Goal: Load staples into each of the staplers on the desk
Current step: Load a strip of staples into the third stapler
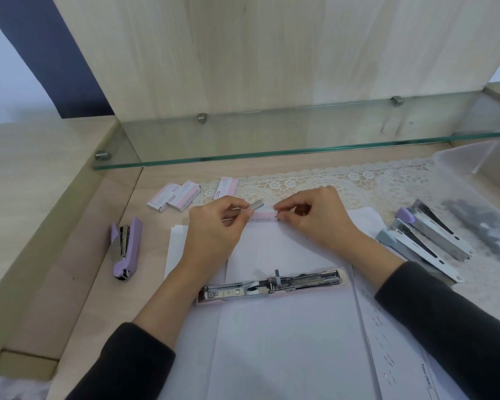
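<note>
Pale pink-and-white staple boxes (173, 200) lie at upper left of a light wood-grain desk (70, 269). A lilac stapler (126, 251) sits at left; an opened silver stapler with a pink base (272, 285) rests on white paper (286, 342) at centre. Lilac and grey-blue staplers (425, 241) lie at right on a cream lace mat (344, 183). Both sleeves (459, 321) are dark charcoal; the glass shelf (300, 151) has a green edge.

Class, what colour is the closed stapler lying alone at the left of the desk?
Lilac purple, with silver metal parts; the stapler shows in the head view.
</note>
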Demonstrator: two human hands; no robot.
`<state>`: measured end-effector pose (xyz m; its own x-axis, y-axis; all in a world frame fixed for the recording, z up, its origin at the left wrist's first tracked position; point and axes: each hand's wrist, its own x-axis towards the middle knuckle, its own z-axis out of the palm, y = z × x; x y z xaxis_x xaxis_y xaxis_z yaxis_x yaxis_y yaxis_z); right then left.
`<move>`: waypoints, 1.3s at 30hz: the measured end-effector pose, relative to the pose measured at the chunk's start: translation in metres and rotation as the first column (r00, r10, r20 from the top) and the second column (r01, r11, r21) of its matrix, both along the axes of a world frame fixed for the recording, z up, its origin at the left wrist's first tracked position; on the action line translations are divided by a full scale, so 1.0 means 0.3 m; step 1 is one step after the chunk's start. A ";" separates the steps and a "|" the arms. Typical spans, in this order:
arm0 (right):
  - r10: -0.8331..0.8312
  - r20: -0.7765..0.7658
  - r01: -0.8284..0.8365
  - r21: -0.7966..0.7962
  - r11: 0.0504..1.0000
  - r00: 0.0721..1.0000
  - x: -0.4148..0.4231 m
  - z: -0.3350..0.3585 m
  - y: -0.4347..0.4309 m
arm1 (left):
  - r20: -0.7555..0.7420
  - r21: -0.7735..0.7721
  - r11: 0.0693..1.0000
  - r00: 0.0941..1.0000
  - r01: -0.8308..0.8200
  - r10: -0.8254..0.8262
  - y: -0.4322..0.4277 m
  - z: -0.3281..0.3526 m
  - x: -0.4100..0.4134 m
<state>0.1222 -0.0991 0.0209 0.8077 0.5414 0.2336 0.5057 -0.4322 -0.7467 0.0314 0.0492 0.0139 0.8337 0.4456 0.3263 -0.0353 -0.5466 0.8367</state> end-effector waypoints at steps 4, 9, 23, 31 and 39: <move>-0.014 0.001 0.014 0.028 1.000 1.000 0.003 -0.002 -0.001 | 0.022 -0.015 1.000 1.000 0.008 -0.007 -0.012 0.004 -0.002; -0.013 0.022 0.012 0.016 1.000 1.000 0.007 -0.003 -0.001 | 0.043 0.016 1.000 0.999 0.001 -0.002 -0.016 -0.009 0.003; -0.018 -0.058 0.021 0.045 0.999 0.998 -0.001 0.031 -0.029 | -0.011 0.083 0.997 1.000 0.000 0.001 0.020 0.020 -0.003; 0.073 -0.303 -0.024 0.161 0.987 0.950 -0.080 0.129 -0.096 | 0.068 0.126 0.987 0.992 0.097 -0.106 -0.045 0.118 -0.107; 0.257 -0.413 -0.179 0.218 0.959 0.873 -0.176 0.211 -0.148 | 0.172 0.236 0.963 0.970 0.128 -0.172 -0.140 0.164 -0.176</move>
<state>0.0694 -0.1435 0.0842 0.7141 0.6999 -0.0094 0.1812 -0.1978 -0.9634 -0.0216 0.0073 0.0631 0.7986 0.2187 0.5608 -0.2771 -0.6935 0.6651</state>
